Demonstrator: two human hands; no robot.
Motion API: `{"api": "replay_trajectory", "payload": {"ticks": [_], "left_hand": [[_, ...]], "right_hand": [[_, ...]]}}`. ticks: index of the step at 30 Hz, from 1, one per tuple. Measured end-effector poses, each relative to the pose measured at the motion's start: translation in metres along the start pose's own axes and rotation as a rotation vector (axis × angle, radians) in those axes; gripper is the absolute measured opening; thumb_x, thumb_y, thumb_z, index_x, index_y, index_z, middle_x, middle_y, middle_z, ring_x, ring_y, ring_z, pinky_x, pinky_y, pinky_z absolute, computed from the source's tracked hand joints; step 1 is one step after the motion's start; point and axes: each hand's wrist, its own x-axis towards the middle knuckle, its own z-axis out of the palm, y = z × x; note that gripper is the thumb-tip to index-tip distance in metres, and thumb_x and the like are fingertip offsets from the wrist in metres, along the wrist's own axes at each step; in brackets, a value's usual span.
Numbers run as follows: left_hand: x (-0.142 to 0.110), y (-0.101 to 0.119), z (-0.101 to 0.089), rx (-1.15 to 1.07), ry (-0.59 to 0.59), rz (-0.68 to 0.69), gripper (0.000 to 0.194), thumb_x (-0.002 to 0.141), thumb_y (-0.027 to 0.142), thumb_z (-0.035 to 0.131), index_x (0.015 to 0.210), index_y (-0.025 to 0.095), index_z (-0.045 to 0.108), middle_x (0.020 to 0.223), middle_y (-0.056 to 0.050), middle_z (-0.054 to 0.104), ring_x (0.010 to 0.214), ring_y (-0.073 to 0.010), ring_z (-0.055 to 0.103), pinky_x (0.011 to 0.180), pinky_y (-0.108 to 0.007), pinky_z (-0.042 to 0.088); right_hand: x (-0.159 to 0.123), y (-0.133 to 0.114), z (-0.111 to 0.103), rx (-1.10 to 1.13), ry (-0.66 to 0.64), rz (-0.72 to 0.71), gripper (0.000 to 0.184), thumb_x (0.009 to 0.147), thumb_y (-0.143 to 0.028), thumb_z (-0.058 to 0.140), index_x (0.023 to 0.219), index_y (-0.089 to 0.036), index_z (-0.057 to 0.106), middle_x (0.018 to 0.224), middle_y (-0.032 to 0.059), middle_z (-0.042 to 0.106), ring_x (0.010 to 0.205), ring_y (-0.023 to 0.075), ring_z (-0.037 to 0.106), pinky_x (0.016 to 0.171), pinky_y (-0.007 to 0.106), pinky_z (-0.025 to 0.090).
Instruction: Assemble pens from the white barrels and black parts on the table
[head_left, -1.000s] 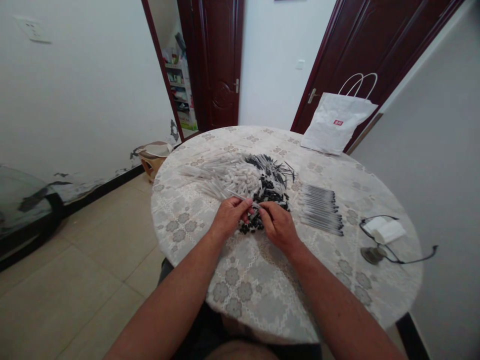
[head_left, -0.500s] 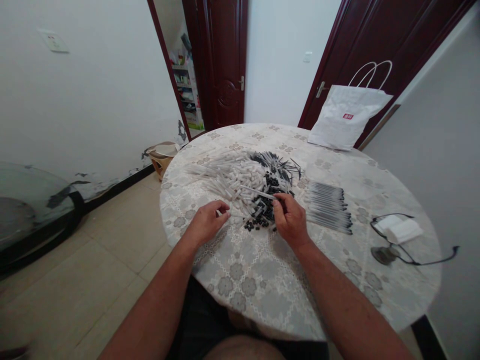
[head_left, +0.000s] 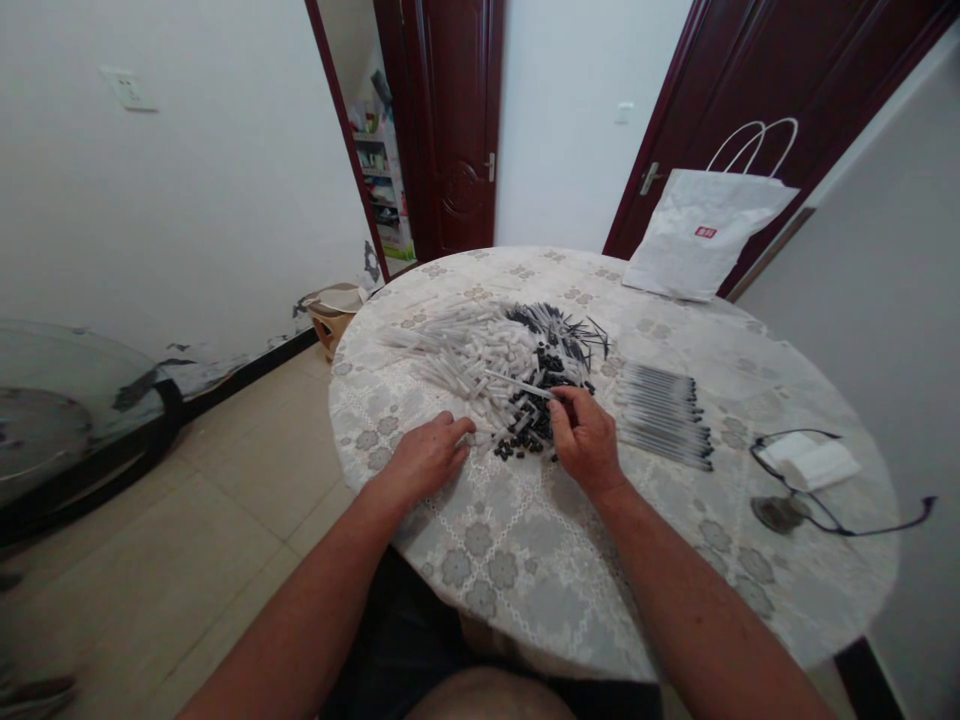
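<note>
My right hand (head_left: 586, 438) pinches a slim whitish pen barrel (head_left: 519, 382) by its right end, and the barrel points left over the heap. At the heap's near left edge rests my left hand (head_left: 431, 452), its fingers reaching forward and a little apart; its fingertips touch or nearly touch small whitish pieces. Between and beyond the hands lie loose pen parts: clear whitish barrels (head_left: 439, 345), white caps (head_left: 502, 345), small black plugs (head_left: 525, 436) and dark thin refills (head_left: 570, 325). Right of my right hand, assembled-looking pens (head_left: 664, 415) lie in a neat row.
A patterned cloth covers the round table (head_left: 517, 580). Black-framed glasses (head_left: 832, 525), folded white tissue (head_left: 810, 462) and a dark round object (head_left: 778, 512) lie at the right. A white paper bag (head_left: 690, 235) stands at the back right. A stool (head_left: 330, 315) is beyond the left edge.
My left hand has moved forward and right to the heap's edge, its fingers lowering. The right hand keeps its hold on the barrel. The view has shifted slightly.
</note>
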Motion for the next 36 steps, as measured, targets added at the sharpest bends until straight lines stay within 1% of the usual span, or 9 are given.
{"api": "replay_trajectory", "payload": {"ticks": [6,12,18,20,22,25,28,31,36], "left_hand": [[0.001,-0.001,-0.008,0.039,-0.033,0.012,0.021,0.096,0.03,0.053,0.114,0.024,0.064,0.11,-0.009,0.061,0.094,-0.0239,0.064,0.078,-0.033,0.045],[0.003,-0.012,0.0,0.118,-0.016,0.088,0.014,0.097,0.03,0.053,0.104,0.023,0.062,0.108,-0.009,0.062,0.097,-0.0246,0.063,0.075,-0.032,0.044],[-0.004,-0.023,0.0,0.017,-0.044,0.142,0.017,0.098,0.025,0.047,0.101,0.02,0.063,0.099,-0.009,0.062,0.091,-0.0237,0.063,0.08,-0.034,0.046],[-0.006,-0.023,-0.001,-0.135,0.053,0.123,0.016,0.098,0.028,0.048,0.097,0.02,0.062,0.097,-0.008,0.061,0.089,-0.0231,0.061,0.081,-0.035,0.046],[-0.003,-0.022,0.0,-0.416,0.145,0.043,0.016,0.097,0.033,0.051,0.093,0.02,0.059,0.088,-0.005,0.061,0.081,-0.0208,0.06,0.078,-0.034,0.047],[0.013,-0.018,0.002,-1.12,0.186,-0.16,0.016,0.092,0.037,0.06,0.093,0.021,0.058,0.074,0.0,0.06,0.064,-0.0152,0.058,0.067,-0.029,0.05],[0.037,-0.011,0.002,-1.762,0.329,-0.319,0.03,0.081,0.027,0.075,0.105,0.019,0.061,0.083,-0.001,0.067,0.063,-0.0113,0.062,0.063,-0.026,0.054],[0.057,-0.003,0.001,-1.992,0.464,-0.361,0.029,0.077,0.019,0.078,0.101,0.016,0.063,0.085,-0.005,0.072,0.069,-0.0126,0.068,0.067,-0.026,0.058],[0.069,0.008,0.007,-2.027,0.482,-0.352,0.022,0.081,0.019,0.077,0.098,0.014,0.064,0.091,-0.009,0.076,0.07,-0.0136,0.071,0.069,-0.028,0.061]], "right_hand": [[0.0,0.001,0.0,-0.001,-0.009,0.003,0.02,0.097,-0.029,0.055,0.11,-0.02,0.067,0.095,0.0065,0.073,0.078,0.0194,0.067,0.076,0.032,0.053],[-0.002,0.002,0.0,-0.012,-0.029,-0.003,0.021,0.098,-0.03,0.053,0.11,-0.02,0.067,0.095,0.007,0.074,0.08,0.0202,0.068,0.078,0.032,0.053],[-0.002,0.003,0.002,-0.008,-0.051,0.011,0.023,0.099,-0.031,0.053,0.112,-0.02,0.068,0.095,0.007,0.075,0.08,0.0204,0.069,0.078,0.032,0.053],[-0.003,0.002,0.003,-0.001,-0.051,0.015,0.022,0.099,-0.032,0.054,0.112,-0.02,0.068,0.095,0.0066,0.075,0.08,0.0206,0.07,0.078,0.032,0.054],[-0.004,0.002,0.004,0.012,-0.048,0.022,0.022,0.099,-0.032,0.054,0.112,-0.021,0.068,0.094,0.0062,0.075,0.079,0.0206,0.07,0.077,0.032,0.054],[-0.006,0.0,0.004,0.048,-0.049,0.03,0.021,0.098,-0.031,0.055,0.113,-0.021,0.067,0.094,0.0054,0.075,0.078,0.02,0.07,0.075,0.031,0.054],[-0.008,-0.001,0.003,0.076,-0.044,0.009,0.02,0.098,-0.031,0.056,0.11,-0.021,0.067,0.092,0.0049,0.074,0.077,0.0191,0.069,0.073,0.03,0.054],[-0.009,-0.003,0.002,0.082,-0.036,-0.015,0.018,0.098,-0.03,0.056,0.108,-0.02,0.067,0.09,0.0043,0.073,0.074,0.0183,0.068,0.071,0.029,0.053],[-0.009,-0.005,0.004,0.053,-0.049,-0.018,0.017,0.097,-0.03,0.056,0.105,-0.02,0.067,0.087,0.0045,0.073,0.072,0.0183,0.067,0.07,0.03,0.053]]}}
